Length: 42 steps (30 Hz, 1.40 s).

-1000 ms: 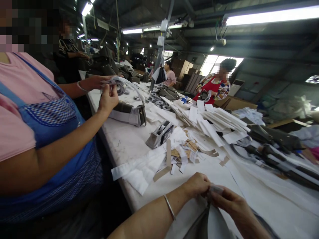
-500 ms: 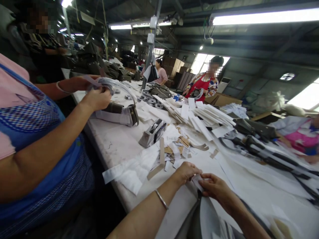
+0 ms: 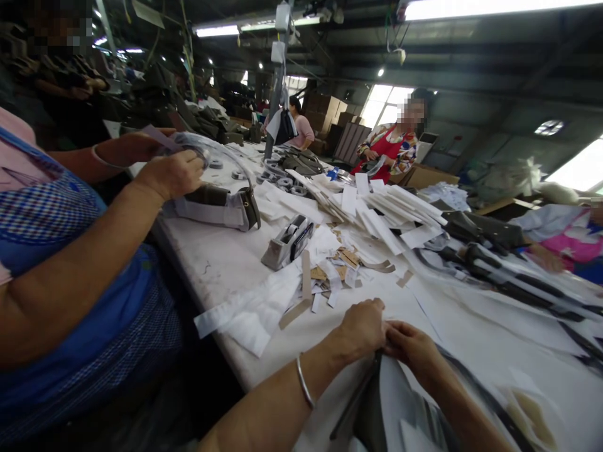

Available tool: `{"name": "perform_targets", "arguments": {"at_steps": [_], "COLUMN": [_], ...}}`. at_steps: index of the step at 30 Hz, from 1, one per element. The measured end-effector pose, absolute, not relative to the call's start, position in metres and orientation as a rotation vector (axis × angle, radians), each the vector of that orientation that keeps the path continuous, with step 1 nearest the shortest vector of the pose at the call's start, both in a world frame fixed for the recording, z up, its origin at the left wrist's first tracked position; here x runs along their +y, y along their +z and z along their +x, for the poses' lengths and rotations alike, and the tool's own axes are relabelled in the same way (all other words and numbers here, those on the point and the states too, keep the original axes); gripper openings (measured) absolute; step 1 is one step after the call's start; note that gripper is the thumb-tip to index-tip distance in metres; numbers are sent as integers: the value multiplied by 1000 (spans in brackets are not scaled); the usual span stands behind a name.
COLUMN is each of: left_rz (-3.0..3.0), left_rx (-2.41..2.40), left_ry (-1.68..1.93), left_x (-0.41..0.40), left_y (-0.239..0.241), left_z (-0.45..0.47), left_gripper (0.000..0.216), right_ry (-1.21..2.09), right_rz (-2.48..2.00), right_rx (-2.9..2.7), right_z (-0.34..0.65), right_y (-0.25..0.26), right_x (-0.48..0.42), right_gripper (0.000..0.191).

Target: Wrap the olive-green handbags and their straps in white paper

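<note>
My left hand (image 3: pixel 362 326) and my right hand (image 3: pixel 411 346) meet at the near edge of the white table (image 3: pixel 226 263), both closed in a pinch on the top of a grey bag piece (image 3: pixel 377 408) partly wrapped in white paper. What sits between the fingertips is hidden. A silver bangle (image 3: pixel 301 382) circles my left wrist.
A co-worker in a blue apron (image 3: pixel 70 263) stands at the left, hands on a grey bag (image 3: pixel 217 207). A tape dispenser (image 3: pixel 288 240), paper strips (image 3: pixel 254 307), cardboard scraps (image 3: pixel 339 273) and stacked white sheets (image 3: pixel 386 220) lie ahead. Dark bags (image 3: pixel 494 263) lie right. Other people work beyond.
The view has swung a little right and down. My hands have closed together more tightly on the bag's top; the white bit seen between them earlier is now hidden.
</note>
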<state>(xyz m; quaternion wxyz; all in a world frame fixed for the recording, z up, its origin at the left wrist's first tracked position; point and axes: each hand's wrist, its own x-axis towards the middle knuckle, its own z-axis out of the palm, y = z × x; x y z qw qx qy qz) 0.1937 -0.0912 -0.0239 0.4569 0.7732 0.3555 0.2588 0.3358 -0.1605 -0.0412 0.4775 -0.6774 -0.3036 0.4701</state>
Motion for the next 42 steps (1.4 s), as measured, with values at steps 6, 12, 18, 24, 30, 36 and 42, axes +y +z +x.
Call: {"name": "perform_targets", "arguments": {"at_steps": [6, 12, 18, 24, 30, 36, 42], "left_rz": [1830, 1590, 1314, 1262, 1528, 1998, 2329], "left_rx": [871, 701, 577, 478, 553, 793, 1074], "left_ry": [558, 573, 646, 544, 435, 355, 435], "left_x": [-74, -56, -53, -53, -48, -56, -70], "left_y": [-31, -35, -33, -25, -36, -44, -41], "left_z": [188, 187, 191, 183, 183, 188, 188], "left_gripper": [17, 12, 25, 47, 50, 36, 11], "right_ry": [1091, 1020, 853, 736, 671, 621, 560], "right_rz": [-1654, -1728, -1851, -1885, -2058, -2265, -2419], "right_rx": [-749, -914, -1213, -1313, -1301, -1409, -1416], "right_z": [338, 328, 324, 327, 351, 374, 373], "right_y": [-29, 1, -16, -15, 0, -9, -35], "right_x": [-168, -167, -161, -164, -196, -252, -260], "right_gripper": [44, 52, 25, 18, 33, 24, 42]}}
